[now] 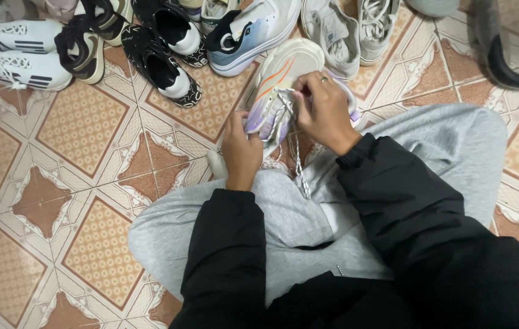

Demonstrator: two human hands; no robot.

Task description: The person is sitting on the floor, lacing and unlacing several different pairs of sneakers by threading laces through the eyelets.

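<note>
Far left, white sneakers point(18, 52) sit by black ones point(162, 58) in a loose row on the patterned tile floor point(76, 128). Left hand point(241, 149) has its fingers closed round the pale purple sneaker point(277, 91), steadying it over the grey-trousered knees. Right hand point(323, 109) pinches the white lace point(296, 152) near the eyelets, fingers nearly shut, slack lace hanging down. Grey sneakers point(348, 30) beyond, upper right.

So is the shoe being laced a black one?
No, the shoe held between the left hand and right hand is white with purple and orange.
</note>
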